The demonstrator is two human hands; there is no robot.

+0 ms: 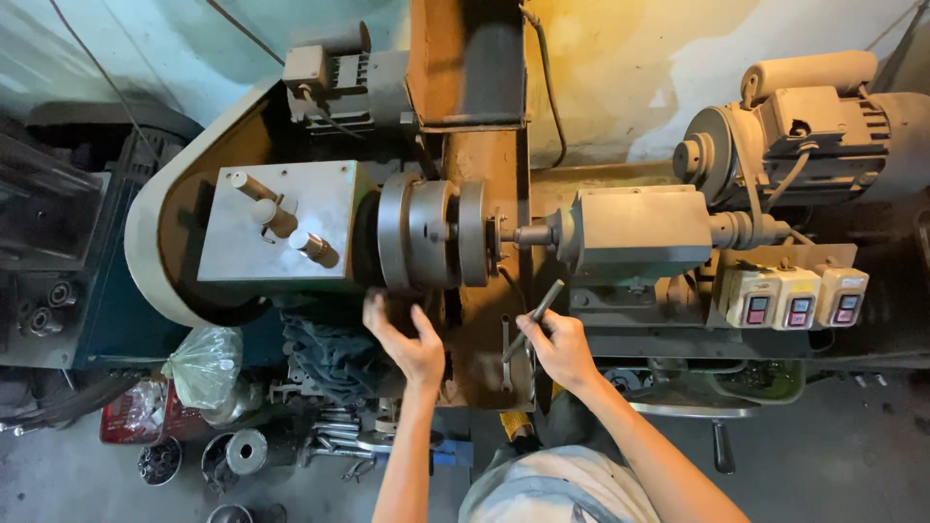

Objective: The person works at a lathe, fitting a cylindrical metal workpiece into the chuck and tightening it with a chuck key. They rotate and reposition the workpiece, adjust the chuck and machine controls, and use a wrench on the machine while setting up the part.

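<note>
The left hand [405, 341] is spread open with fingers loose, its fingertips touching the lower edge of the round chuck [431, 232], which sits at twelve o'clock from that hand. The right hand [557, 347] is clenched around a thin metal rod [535, 318] that slants up toward one o'clock, its tip just below the grey tailstock [635, 232]. The chuck lies at about eleven o'clock from the right hand. Three switch boxes [796, 296] sit at three o'clock.
</note>
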